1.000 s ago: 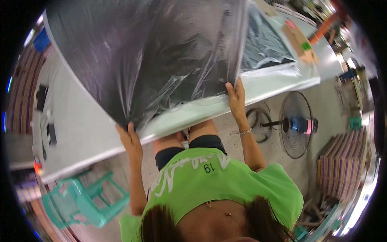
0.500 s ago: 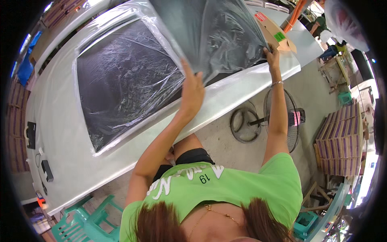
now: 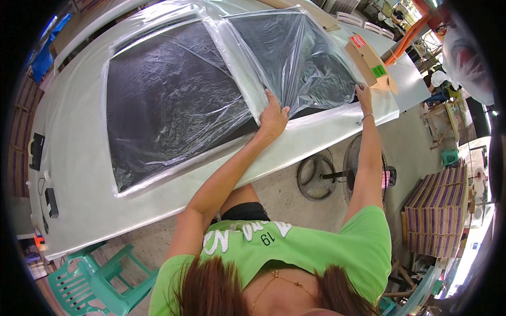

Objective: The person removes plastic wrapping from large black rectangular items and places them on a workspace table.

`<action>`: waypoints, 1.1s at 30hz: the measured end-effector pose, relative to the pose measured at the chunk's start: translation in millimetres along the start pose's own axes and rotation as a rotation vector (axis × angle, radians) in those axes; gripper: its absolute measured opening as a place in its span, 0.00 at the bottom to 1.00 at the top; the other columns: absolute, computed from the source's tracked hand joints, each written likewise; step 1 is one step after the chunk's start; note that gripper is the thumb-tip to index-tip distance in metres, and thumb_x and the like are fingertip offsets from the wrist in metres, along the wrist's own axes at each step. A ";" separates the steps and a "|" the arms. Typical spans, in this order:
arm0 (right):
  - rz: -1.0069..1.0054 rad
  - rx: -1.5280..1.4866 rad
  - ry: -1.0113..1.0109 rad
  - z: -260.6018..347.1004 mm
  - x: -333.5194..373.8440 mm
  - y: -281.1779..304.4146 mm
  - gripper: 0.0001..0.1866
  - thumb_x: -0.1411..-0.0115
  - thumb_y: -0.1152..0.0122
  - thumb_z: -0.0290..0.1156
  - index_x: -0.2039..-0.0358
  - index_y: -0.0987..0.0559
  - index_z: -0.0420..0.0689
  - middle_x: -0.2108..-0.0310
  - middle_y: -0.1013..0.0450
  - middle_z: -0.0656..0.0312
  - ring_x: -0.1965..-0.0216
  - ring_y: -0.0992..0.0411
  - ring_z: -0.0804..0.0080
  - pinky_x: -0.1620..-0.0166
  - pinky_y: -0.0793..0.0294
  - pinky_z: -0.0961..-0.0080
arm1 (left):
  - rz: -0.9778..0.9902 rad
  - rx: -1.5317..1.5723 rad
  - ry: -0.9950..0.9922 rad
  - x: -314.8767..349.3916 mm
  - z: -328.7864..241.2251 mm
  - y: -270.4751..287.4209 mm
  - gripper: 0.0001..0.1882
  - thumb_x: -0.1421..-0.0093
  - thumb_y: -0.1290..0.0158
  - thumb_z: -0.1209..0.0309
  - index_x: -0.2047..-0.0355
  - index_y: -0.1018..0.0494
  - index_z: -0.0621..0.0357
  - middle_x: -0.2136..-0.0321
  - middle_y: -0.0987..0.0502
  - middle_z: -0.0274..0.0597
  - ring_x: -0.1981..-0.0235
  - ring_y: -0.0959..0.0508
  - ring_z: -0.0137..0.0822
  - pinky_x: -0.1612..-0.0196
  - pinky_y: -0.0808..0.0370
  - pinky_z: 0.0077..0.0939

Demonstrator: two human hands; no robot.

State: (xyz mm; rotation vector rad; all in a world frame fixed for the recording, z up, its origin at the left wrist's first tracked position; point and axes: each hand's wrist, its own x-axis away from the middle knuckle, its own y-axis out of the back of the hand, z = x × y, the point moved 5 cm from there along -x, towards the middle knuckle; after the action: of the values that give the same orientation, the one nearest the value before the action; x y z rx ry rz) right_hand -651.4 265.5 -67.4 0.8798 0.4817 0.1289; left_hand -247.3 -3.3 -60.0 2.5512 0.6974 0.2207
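Note:
A clear plastic sheet (image 3: 279, 47) lies wrinkled over a dark panel on the right part of the white-covered table (image 3: 74, 142). My right hand (image 3: 364, 98) pinches the sheet's near right corner, close to the table edge. Folds in the film run down to my left hand (image 3: 274, 118), which is closed on the sheet's near left part, its fingertips partly hidden. Left of that hand, a larger dark panel (image 3: 168, 105) lies under another clear plastic wrap, whose border folds beside my left fingers.
An open cardboard box (image 3: 369, 66) stands beyond my right hand. A pedestal fan (image 3: 358, 168) is on the floor by the near edge. Green plastic chairs (image 3: 100, 279) stand lower left, striped stacked bundles (image 3: 437, 210) at right. A small black device (image 3: 51, 203) lies on the table's left.
The raised sheet has come down over the right dark panel and spread out. My left hand has moved right, from the left wrap's border onto the sheet; my right hand keeps its corner.

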 end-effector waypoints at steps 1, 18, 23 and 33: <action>-0.067 0.131 -0.010 4.8 3.0 -1.2 0.21 0.47 0.41 0.45 0.55 0.23 0.48 0.59 0.28 0.49 0.57 0.30 0.48 0.56 0.31 0.56 | -0.012 -0.015 0.000 -1.0 0.9 0.1 0.46 0.40 0.50 0.61 0.38 0.68 0.76 0.72 0.24 0.65 0.66 0.23 0.61 0.54 0.30 0.44; -0.086 -0.583 0.251 299.4 268.9 12.8 0.11 0.43 0.43 0.23 0.60 0.21 0.48 0.59 0.28 0.63 0.56 0.33 0.72 0.55 0.33 0.76 | -0.198 -0.389 -0.267 188.0 17.8 197.9 0.16 0.46 0.45 0.70 0.55 0.25 0.53 0.57 0.29 0.44 0.55 0.29 0.44 0.52 0.32 0.37; 0.119 -0.819 0.133 322.8 335.5 -26.6 0.10 0.41 0.46 0.22 0.59 0.23 0.42 0.58 0.30 0.62 0.62 0.32 0.78 0.58 0.32 0.80 | -0.331 -0.562 -0.279 211.6 44.0 225.2 0.14 0.46 0.44 0.68 0.59 0.24 0.52 0.59 0.27 0.40 0.56 0.28 0.41 0.52 0.34 0.35; 0.292 -0.732 0.041 372.1 364.2 -50.4 0.20 0.41 0.48 0.22 0.47 0.28 0.43 0.59 0.30 0.59 0.64 0.31 0.74 0.58 0.31 0.79 | -0.430 -0.425 -0.277 215.5 63.5 235.8 0.10 0.45 0.45 0.71 0.62 0.22 0.52 0.62 0.25 0.38 0.57 0.27 0.40 0.54 0.32 0.32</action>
State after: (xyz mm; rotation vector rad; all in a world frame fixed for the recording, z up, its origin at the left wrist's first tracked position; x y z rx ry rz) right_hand -163.5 79.8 -33.7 0.2219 0.3024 0.5548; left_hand 57.7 -96.0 6.5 1.9287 0.9497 -0.1176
